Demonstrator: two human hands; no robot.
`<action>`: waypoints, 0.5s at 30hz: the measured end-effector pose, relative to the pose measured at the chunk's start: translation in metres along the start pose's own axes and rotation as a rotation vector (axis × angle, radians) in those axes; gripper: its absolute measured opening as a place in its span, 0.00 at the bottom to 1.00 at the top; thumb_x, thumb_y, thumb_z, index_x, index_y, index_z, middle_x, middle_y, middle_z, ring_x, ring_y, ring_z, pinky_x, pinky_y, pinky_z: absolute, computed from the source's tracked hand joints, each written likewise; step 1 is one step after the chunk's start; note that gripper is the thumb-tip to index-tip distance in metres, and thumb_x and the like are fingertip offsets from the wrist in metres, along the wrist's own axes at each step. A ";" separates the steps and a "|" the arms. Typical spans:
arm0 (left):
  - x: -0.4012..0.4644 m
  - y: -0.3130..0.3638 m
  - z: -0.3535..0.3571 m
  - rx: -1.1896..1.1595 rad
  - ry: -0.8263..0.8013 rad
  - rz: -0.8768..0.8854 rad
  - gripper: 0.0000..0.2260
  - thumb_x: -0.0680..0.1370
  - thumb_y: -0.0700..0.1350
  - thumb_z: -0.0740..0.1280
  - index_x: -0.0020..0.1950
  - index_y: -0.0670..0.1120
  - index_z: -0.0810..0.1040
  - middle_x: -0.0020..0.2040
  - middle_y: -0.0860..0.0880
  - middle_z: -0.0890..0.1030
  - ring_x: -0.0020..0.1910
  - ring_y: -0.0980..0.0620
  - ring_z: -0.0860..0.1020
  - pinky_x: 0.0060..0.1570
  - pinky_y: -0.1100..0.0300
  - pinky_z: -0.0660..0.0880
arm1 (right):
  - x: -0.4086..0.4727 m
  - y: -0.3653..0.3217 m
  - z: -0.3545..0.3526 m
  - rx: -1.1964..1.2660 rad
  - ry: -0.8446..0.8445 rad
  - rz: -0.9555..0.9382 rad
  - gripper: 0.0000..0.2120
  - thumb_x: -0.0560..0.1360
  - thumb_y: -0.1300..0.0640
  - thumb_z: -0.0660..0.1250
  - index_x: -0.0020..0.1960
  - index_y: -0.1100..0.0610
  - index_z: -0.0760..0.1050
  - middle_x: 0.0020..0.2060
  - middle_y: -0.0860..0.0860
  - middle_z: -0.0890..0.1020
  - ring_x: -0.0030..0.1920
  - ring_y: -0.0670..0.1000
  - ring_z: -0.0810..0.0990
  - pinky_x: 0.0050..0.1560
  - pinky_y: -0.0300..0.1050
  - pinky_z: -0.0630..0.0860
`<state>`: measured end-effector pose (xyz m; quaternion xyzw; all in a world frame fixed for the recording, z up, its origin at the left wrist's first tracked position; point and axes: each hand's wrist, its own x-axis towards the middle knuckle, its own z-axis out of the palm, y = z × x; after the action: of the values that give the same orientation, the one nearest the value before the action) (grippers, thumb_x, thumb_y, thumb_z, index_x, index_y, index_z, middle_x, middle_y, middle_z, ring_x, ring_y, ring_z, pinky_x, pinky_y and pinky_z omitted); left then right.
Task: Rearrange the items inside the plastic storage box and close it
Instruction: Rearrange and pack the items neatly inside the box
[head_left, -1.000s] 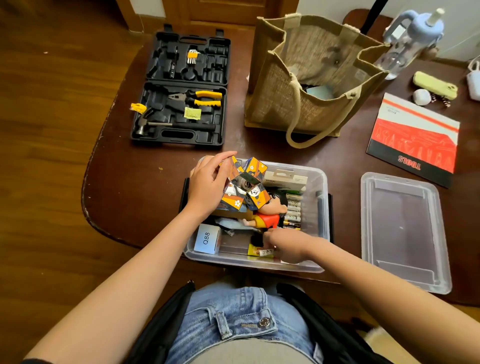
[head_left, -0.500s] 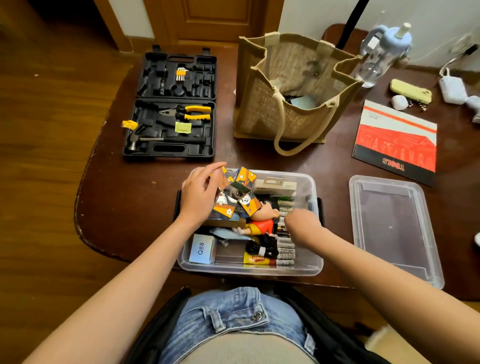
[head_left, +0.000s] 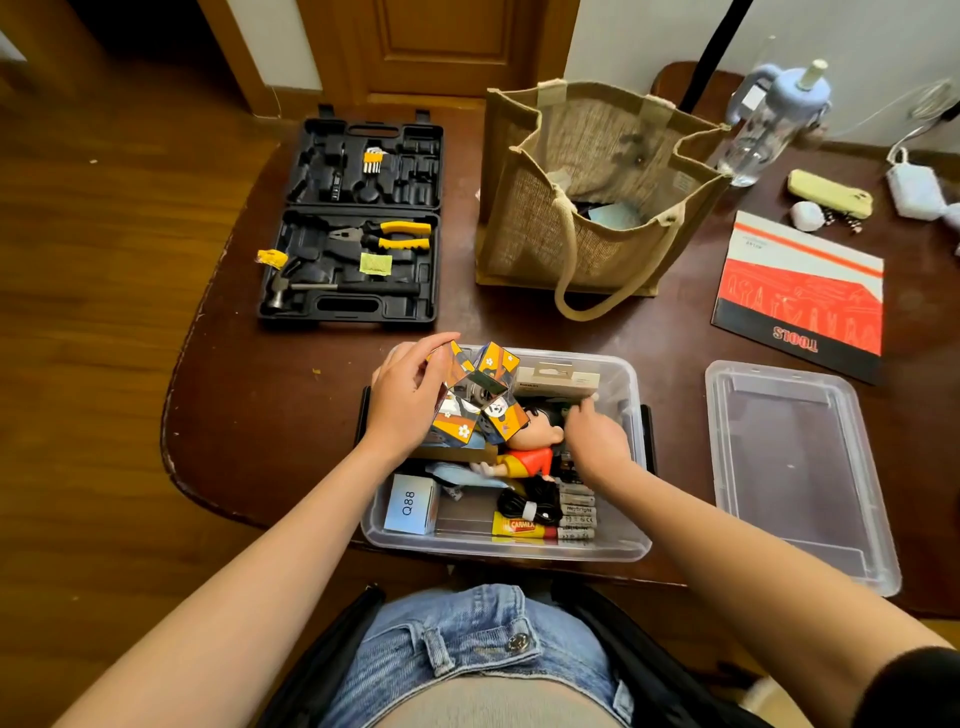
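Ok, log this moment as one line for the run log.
left hand: holds cube toy over box | right hand: reaching among items at far right | lid: off, right of box | step: rearranging

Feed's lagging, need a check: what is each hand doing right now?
Left hand: grips the folding cube toy.
Right hand: reaching into the storage box; grip cannot be told.

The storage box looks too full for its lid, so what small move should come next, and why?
Probably lay the folding cube flat into the storage box. The left hand grips it above the rim, and the lid lies off to the side. The right hand reaches in beside the doll, seemingly making space.
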<state>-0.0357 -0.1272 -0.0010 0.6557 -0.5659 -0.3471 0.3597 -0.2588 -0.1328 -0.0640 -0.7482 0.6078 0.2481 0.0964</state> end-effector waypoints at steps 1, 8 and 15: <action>0.000 0.000 0.000 -0.004 -0.001 -0.001 0.13 0.83 0.46 0.56 0.62 0.53 0.77 0.46 0.63 0.73 0.55 0.50 0.74 0.60 0.39 0.68 | -0.003 0.000 0.004 0.015 -0.006 0.004 0.16 0.77 0.68 0.59 0.64 0.65 0.68 0.63 0.61 0.71 0.57 0.58 0.77 0.44 0.46 0.75; 0.000 -0.001 0.000 0.001 -0.005 -0.001 0.13 0.83 0.45 0.56 0.63 0.52 0.77 0.50 0.58 0.75 0.58 0.51 0.73 0.62 0.41 0.67 | -0.016 -0.007 0.026 0.047 -0.133 -0.053 0.20 0.77 0.65 0.59 0.68 0.66 0.64 0.63 0.62 0.68 0.63 0.59 0.69 0.57 0.48 0.75; 0.001 -0.001 0.000 0.002 -0.010 -0.003 0.13 0.83 0.46 0.56 0.64 0.51 0.77 0.50 0.58 0.75 0.58 0.51 0.73 0.61 0.43 0.69 | -0.015 -0.009 0.022 0.058 -0.123 0.014 0.23 0.77 0.62 0.62 0.69 0.67 0.61 0.65 0.62 0.66 0.65 0.59 0.68 0.55 0.46 0.77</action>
<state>-0.0348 -0.1277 -0.0017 0.6552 -0.5669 -0.3504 0.3557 -0.2573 -0.1080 -0.0767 -0.7243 0.6128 0.2763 0.1535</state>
